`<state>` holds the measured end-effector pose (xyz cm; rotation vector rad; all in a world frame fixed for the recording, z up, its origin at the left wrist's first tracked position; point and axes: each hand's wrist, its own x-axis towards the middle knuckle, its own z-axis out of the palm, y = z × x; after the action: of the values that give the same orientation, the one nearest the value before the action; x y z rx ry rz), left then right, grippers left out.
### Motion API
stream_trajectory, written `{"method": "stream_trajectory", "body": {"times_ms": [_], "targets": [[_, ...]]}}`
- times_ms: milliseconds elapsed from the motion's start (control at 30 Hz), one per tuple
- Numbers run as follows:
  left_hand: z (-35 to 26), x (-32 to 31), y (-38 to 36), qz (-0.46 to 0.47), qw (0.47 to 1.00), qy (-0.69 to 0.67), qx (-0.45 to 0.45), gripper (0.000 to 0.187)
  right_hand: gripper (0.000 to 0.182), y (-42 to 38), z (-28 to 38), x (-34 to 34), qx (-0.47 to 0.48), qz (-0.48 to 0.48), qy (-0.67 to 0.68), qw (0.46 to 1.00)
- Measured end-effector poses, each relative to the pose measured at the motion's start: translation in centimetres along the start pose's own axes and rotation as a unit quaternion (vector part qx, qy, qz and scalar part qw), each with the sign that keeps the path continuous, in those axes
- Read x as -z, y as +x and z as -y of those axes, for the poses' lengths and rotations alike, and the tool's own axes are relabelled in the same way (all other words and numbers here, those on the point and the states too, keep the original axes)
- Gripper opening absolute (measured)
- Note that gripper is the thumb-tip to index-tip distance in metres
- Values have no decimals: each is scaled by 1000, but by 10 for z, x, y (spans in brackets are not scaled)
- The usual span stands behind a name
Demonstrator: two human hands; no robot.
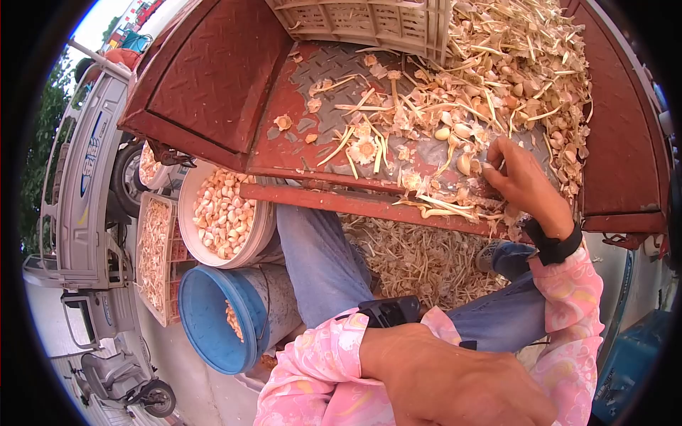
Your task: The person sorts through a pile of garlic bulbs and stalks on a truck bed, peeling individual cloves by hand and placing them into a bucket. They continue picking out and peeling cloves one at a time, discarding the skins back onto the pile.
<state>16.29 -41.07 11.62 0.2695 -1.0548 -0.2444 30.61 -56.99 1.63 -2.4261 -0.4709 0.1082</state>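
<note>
My right hand (527,181), with a black band at its wrist, is low over the front of the red metal bed. Its thumb and forefinger are curled together beside some loose garlic cloves (464,164); whatever lies between the fingertips is too small to make out. Close to the camera at the bottom is my left hand (462,376), back upward, its fingers hidden. A large heap of cloves, skins and dry stems (526,67) covers the right of the bed. A cut garlic root piece (362,150) lies left of my right hand.
A pale plastic crate (362,21) stands at the back of the bed. At lower left are a white bucket of cloves (222,213), a blue-rimmed bucket (213,319) and a crate of peelings (155,255). Stems litter the ground (426,255). A parked truck (89,163) is further left.
</note>
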Motion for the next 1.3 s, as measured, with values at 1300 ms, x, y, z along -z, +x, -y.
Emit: {"method": "stream_trajectory", "body": {"times_ms": [1300], "targets": [[6, 139, -60, -275, 648, 647, 295, 66, 7, -5, 30, -5, 8, 86, 322, 943]]}}
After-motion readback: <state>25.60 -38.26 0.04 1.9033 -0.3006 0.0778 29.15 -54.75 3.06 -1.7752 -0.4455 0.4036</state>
